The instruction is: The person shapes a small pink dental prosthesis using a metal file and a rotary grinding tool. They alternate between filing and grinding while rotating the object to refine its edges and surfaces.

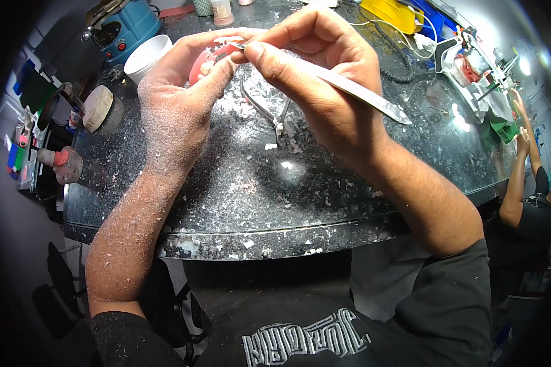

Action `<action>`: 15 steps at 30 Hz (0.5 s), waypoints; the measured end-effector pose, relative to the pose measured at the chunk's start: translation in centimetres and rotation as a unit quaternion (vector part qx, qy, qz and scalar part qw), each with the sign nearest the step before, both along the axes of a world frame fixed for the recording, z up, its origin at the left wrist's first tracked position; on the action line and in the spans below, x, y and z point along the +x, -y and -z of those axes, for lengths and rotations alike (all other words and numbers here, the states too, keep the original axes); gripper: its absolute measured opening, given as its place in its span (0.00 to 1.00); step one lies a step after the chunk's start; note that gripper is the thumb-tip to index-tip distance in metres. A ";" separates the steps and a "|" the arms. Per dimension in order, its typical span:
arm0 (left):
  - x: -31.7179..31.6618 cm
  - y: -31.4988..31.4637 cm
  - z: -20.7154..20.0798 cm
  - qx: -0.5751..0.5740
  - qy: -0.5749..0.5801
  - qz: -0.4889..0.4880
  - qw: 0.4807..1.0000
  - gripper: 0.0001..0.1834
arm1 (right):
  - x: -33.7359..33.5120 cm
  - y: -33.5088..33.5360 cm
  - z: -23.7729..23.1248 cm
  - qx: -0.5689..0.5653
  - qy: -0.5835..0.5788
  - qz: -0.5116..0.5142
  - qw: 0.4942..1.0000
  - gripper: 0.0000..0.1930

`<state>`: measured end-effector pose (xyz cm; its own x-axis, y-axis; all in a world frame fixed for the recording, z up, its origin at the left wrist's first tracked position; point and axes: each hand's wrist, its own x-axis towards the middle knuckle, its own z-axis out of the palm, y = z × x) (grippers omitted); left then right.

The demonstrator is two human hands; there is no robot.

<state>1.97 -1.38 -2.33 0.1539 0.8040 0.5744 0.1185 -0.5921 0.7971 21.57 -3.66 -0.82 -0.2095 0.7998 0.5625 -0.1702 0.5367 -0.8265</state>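
My left hand [176,92], dusted with pale powder up the forearm, is closed around a pink denture base [197,66] with whitish material on it. The fingers hide much of that piece. Held pen-like in my right hand [330,76] is a slim carving knife with a long pale metal handle [355,90]. Its small tip touches or nearly touches the whitish edge of the denture base; I cannot tell which. The fingertips of both hands almost meet there. On the bench below lies a pair of pliers [280,125], its curved handles pointing away from me.
White flakes and dust cover the dark bench [239,202]. To the left are a white cup [148,56], a blue machine [123,33] and a plaster block [97,109]. A coiled cord [393,67] and yellow bin [393,14] lie far right. Another person's arms [515,177] reach in at right.
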 end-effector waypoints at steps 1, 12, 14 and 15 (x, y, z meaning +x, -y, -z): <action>0.0 0.0 0.0 0.001 -0.003 -0.002 1.000 0.14 | 0.1 0.3 -0.4 -0.030 0.004 -0.009 1.000 0.08; 0.0 0.1 -0.2 0.028 -0.026 -0.016 0.999 0.14 | -0.4 0.8 -0.8 -0.069 -0.009 0.000 0.998 0.08; -0.1 0.2 -0.1 0.016 -0.017 -0.014 1.000 0.13 | -0.1 1.1 -1.2 -0.071 0.018 -0.003 0.997 0.08; -0.2 0.2 0.0 0.010 -0.013 -0.014 1.000 0.13 | -0.1 0.9 -1.1 -0.061 0.038 0.005 0.997 0.08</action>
<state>1.80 -1.58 -2.31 0.1465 0.7961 0.5872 0.1562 -0.6048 0.7809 21.49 -4.58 0.31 -0.2391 0.8634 0.4443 -0.0989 0.4335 -0.8957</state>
